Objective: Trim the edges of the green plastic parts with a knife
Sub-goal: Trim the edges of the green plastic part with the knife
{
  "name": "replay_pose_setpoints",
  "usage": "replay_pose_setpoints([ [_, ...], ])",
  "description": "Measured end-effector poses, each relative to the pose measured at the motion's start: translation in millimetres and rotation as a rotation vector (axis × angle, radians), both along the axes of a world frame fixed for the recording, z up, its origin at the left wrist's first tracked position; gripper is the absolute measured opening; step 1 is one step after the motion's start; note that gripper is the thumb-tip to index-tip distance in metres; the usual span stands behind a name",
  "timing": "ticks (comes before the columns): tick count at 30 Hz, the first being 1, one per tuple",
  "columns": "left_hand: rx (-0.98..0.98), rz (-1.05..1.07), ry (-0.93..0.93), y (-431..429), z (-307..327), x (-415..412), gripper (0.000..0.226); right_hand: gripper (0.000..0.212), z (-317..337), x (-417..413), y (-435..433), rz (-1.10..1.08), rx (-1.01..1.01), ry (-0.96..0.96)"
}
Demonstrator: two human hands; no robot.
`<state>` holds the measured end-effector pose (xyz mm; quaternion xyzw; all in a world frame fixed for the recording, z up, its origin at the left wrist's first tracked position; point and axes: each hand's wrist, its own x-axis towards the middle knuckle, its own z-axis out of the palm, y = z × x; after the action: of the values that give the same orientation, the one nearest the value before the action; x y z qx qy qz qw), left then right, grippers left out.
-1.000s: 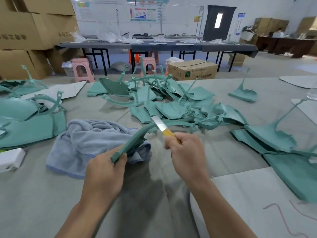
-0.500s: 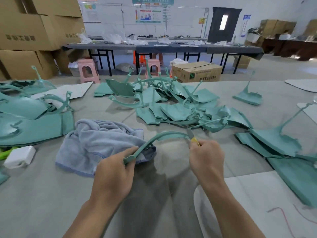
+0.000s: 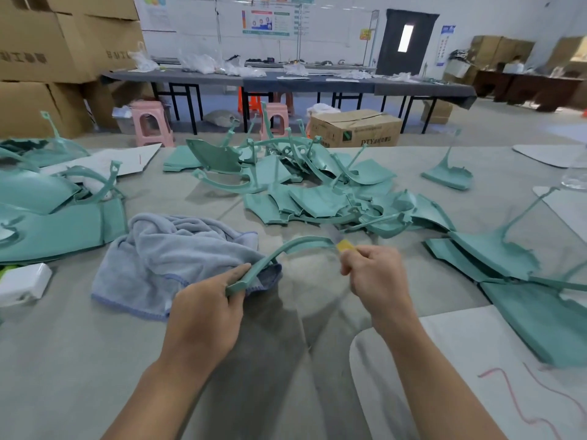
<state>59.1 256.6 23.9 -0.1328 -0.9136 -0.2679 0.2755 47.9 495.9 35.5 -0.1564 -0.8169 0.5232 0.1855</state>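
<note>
A curved green plastic strip point(image 3: 287, 248) arches over the grey table. My left hand point(image 3: 208, 308) grips its near end, just in front of the towel. My right hand point(image 3: 376, 276) holds a yellow-handled knife point(image 3: 343, 246). Its blurred blade meets the far end of the strip. A heap of green plastic parts point(image 3: 317, 192) lies behind the hands. More green parts point(image 3: 502, 258) lie at the right, and a stack of green parts point(image 3: 54, 217) sits at the left.
A crumpled grey-blue towel point(image 3: 178, 249) lies left of centre. A white box point(image 3: 22, 282) sits near the left edge, and a white sheet point(image 3: 476, 360) covers the near right. Cardboard boxes, pink stools and long tables stand beyond the table's far edge.
My right hand has drawn the knife from the middle of the strip's arch out to its far end. My left hand keeps its grip on the near end.
</note>
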Motion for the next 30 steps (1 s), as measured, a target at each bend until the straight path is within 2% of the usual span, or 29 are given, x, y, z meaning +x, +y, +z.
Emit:
replay_pose_setpoints([
  [2, 0.008, 0.002, -0.016, 0, 0, -1, 0.037, 0.03, 0, 1, -8, 0.046, 0.006, -0.036],
  [6, -0.012, -0.024, -0.016, 1, -2, 0, 0.035, 0.051, 1, 3, 7, -0.166, 0.196, -0.067],
  [9, -0.015, -0.038, -0.012, 0, -3, -1, 0.034, 0.04, 0, 7, -4, -0.056, 0.145, 0.026],
  [11, -0.011, -0.046, -0.021, -1, -4, -1, 0.034, 0.032, -1, 7, -11, -0.013, 0.111, -0.011],
  [14, 0.001, -0.06, -0.015, -2, -4, 1, 0.034, 0.044, -1, 7, 3, -0.185, 0.18, -0.134],
  [16, -0.001, -0.051, -0.004, -2, -2, 2, 0.033, 0.046, -2, 8, 12, -0.206, 0.209, -0.113],
  [20, -0.015, -0.021, -0.024, -3, -3, 4, 0.034, 0.027, 10, 7, 3, 0.026, 0.017, -0.067],
  [22, -0.034, -0.022, 0.0, -4, -2, 5, 0.034, 0.019, 17, 4, 9, 0.025, -0.073, -0.157],
  [24, -0.067, -0.012, 0.037, -5, -1, 6, 0.036, 0.016, 21, 9, 20, -0.065, -0.1, -0.264],
  [27, -0.109, 0.012, 0.105, -8, 1, 3, 0.045, 0.02, 21, 20, 33, -0.152, -0.056, -0.249],
  [30, -0.096, -0.019, 0.097, -11, -3, -1, 0.05, 0.037, 23, 18, 30, -0.022, -0.282, -0.133],
])
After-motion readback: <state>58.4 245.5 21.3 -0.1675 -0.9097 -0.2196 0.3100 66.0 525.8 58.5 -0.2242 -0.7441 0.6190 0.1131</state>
